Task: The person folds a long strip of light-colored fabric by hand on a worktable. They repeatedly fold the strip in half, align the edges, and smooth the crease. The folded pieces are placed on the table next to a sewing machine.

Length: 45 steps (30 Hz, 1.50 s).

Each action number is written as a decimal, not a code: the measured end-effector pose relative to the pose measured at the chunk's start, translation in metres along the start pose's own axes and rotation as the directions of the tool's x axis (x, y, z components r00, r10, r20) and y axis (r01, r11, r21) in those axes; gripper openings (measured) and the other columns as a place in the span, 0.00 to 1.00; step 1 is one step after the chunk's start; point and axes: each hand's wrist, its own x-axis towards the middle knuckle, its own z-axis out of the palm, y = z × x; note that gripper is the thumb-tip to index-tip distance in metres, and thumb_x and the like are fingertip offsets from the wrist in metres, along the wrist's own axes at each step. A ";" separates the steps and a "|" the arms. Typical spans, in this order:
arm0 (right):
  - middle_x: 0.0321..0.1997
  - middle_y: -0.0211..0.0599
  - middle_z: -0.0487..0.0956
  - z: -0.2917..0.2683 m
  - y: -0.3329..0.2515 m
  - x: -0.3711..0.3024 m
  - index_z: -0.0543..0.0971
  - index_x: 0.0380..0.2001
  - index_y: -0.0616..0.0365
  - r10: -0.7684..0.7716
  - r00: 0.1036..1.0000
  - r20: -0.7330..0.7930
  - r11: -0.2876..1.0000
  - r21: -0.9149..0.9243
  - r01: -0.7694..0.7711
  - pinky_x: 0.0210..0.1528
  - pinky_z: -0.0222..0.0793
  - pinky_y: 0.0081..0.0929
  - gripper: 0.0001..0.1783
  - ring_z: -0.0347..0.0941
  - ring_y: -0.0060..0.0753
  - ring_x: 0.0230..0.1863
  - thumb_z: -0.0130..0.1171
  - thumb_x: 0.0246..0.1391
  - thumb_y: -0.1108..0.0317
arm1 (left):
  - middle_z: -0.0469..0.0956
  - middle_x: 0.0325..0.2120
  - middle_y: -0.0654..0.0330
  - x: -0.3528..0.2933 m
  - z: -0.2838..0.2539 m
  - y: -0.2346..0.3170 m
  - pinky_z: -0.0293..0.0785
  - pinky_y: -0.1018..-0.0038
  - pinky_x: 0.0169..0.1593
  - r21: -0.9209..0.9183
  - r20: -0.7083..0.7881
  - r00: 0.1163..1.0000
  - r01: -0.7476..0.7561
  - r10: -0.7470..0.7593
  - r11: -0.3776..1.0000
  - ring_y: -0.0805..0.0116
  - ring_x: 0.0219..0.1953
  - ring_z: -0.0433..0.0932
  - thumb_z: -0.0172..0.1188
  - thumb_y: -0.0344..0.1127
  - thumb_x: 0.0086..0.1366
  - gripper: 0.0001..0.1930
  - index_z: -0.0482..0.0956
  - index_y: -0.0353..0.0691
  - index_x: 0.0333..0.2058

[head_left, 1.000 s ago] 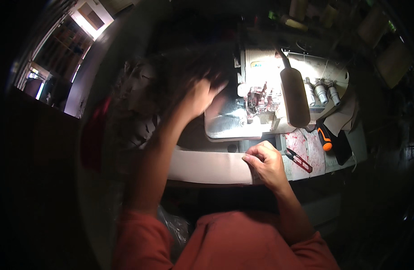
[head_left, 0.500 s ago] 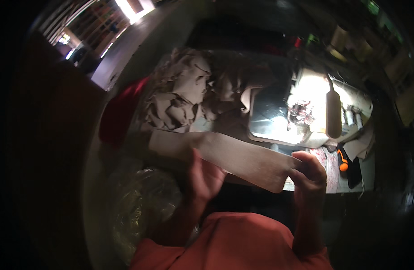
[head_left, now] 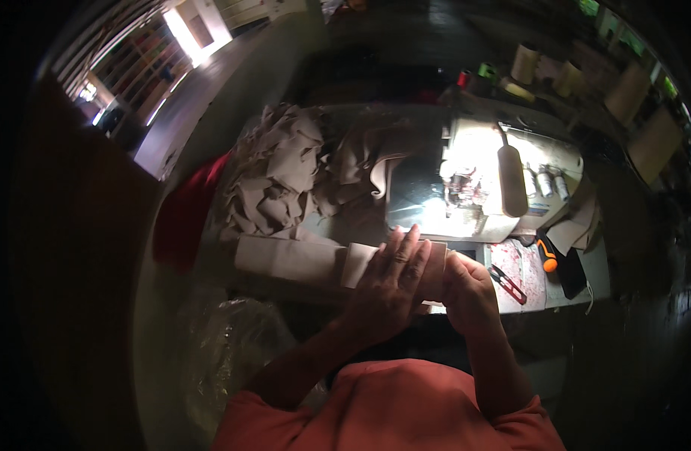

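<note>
Along the desk's [head_left: 600, 263] front edge, the strip [head_left: 359, 263] looks light, soft and floppy, probably best held near its ends, with the right hand's [head_left: 472, 293] grip pinching one end and the left hand [head_left: 390, 278] flat on top, fingers slightly parted.

Your left hand [head_left: 390, 284] lies, fingers extended, across the pale beige, flat fabric strip [head_left: 359, 264]; your right hand [head_left: 469, 289] appears to pinch its right end. Black-and-red thread snips [head_left: 514, 289] lie further right.
</note>
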 end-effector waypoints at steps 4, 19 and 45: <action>0.28 0.31 0.74 0.021 -0.016 -0.014 0.72 0.31 0.65 -0.033 0.997 -0.075 0.960 -0.280 0.010 0.30 0.65 0.13 0.07 0.69 0.16 0.28 0.48 0.51 0.72 | 0.51 0.55 0.42 0.004 0.005 0.009 0.49 0.58 0.57 -0.014 0.090 0.996 -0.023 0.024 1.000 0.47 0.58 0.50 0.50 0.52 0.54 0.36 0.54 0.30 0.54; 0.27 0.34 0.76 0.010 -0.024 -0.013 0.72 0.34 0.66 -0.012 0.998 -0.063 0.916 -0.402 -0.014 0.28 0.67 0.14 0.09 0.71 0.18 0.28 0.54 0.46 0.76 | 0.73 0.22 0.66 0.056 -0.012 -0.025 0.65 0.83 0.31 -0.771 0.316 0.912 0.407 -0.260 0.490 0.82 0.26 0.68 0.55 0.31 0.54 0.05 0.73 0.35 0.25; 0.28 0.37 0.76 -0.022 0.000 0.032 0.73 0.38 0.68 -0.322 0.930 -0.176 0.810 -0.559 0.175 0.25 0.67 0.14 0.11 0.72 0.21 0.23 0.51 0.50 0.76 | 0.71 0.26 0.53 0.103 0.032 -0.061 0.68 0.68 0.36 -0.145 -0.016 0.981 -0.193 0.193 0.970 0.56 0.32 0.71 0.52 0.23 0.46 0.06 0.72 0.32 0.26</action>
